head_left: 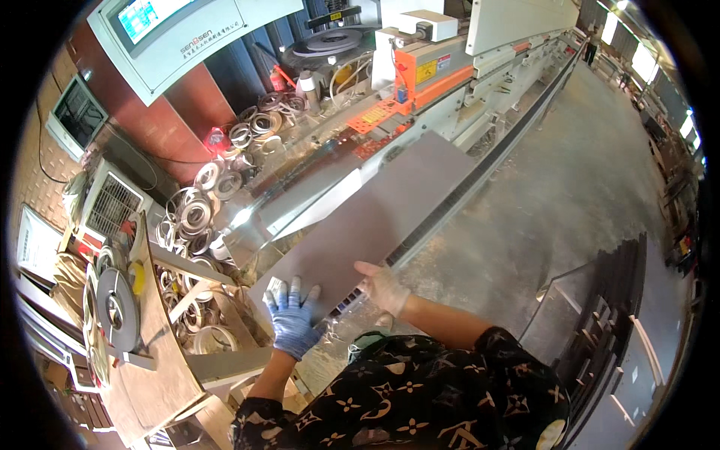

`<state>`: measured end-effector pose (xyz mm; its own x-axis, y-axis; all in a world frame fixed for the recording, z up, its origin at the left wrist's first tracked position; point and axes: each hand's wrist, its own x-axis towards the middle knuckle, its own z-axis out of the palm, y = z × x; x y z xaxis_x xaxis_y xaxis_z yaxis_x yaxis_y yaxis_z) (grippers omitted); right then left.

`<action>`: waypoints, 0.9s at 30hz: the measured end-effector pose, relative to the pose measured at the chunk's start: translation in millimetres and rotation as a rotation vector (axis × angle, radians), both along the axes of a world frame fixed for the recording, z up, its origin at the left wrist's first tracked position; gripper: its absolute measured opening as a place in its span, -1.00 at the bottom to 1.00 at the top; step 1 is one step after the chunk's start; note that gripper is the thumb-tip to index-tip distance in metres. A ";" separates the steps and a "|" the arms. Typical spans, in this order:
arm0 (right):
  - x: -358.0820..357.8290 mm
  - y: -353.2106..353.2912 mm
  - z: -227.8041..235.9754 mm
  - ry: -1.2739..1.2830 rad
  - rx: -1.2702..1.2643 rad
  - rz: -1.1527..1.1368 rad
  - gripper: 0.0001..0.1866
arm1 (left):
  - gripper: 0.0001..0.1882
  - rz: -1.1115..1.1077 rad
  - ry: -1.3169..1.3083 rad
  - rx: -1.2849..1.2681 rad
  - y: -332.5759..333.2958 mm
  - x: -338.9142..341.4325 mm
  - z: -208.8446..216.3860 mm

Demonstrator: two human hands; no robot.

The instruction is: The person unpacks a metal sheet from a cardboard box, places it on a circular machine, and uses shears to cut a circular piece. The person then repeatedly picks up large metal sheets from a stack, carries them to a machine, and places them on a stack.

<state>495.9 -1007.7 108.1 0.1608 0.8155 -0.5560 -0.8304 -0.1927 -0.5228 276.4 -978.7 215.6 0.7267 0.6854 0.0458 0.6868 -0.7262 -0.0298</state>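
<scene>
A long grey-brown panel (375, 214) lies flat on the machine's infeed, slanting from near my left side away to the right. My left hand (293, 319), in a blue and white knitted glove, rests on the panel's near left end with its fingers spread. A small white label (274, 286) shows beside those fingers. My right hand (382, 289), in a pale glove, holds the panel's near long edge, its thumb over the top face. The remaining right fingers are mostly hidden. Under that edge runs a dark roller track (480, 171).
An edge-banding machine with an orange guard (382, 114) stretches into the distance. Rolls of edge tape (196, 215) pile up at the left, near a wooden table (150, 375) with a dark tape roll (118, 309). Stacked dark panels (611, 315) stand at the right. A control screen (150, 16) hangs upper left.
</scene>
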 end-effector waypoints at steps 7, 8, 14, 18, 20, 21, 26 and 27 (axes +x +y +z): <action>-34.7 121.2 -23.2 0.066 0.105 0.132 -0.60 | -0.18 0.292 -0.112 0.057 93.3 -51.0 -39.5; -34.2 137.7 -24.3 -0.003 0.095 0.147 -0.53 | -0.13 0.376 -0.039 0.069 103.6 -52.3 -38.9; 23.6 227.3 -14.7 -0.975 -0.205 0.115 -0.33 | -0.11 0.440 -0.377 0.126 198.3 -68.3 -108.1; 26.1 244.8 9.6 -1.091 -0.454 0.163 -0.25 | -0.10 0.454 -0.382 0.091 213.0 -61.5 -109.7; 26.2 250.8 -6.1 -1.066 -0.450 0.063 -0.24 | -0.10 0.442 -0.371 0.079 213.7 -54.7 -109.3; 26.9 253.9 -11.9 -1.050 -0.426 0.053 -0.25 | -0.10 0.458 -0.359 0.073 213.2 -51.9 -109.4; 73.6 273.4 -28.8 -1.060 -0.482 0.057 -0.30 | -0.14 0.516 -0.268 0.044 219.7 -8.6 -109.9; 102.4 274.5 -36.3 -1.027 -0.444 0.031 -0.32 | -0.14 0.501 -0.239 0.033 222.3 16.5 -108.1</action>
<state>598.4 -733.2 71.8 0.6937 0.5894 -0.4140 -0.0355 -0.5461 -0.8370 292.9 -756.4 107.6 0.2791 0.9398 0.1971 0.9383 -0.3105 0.1520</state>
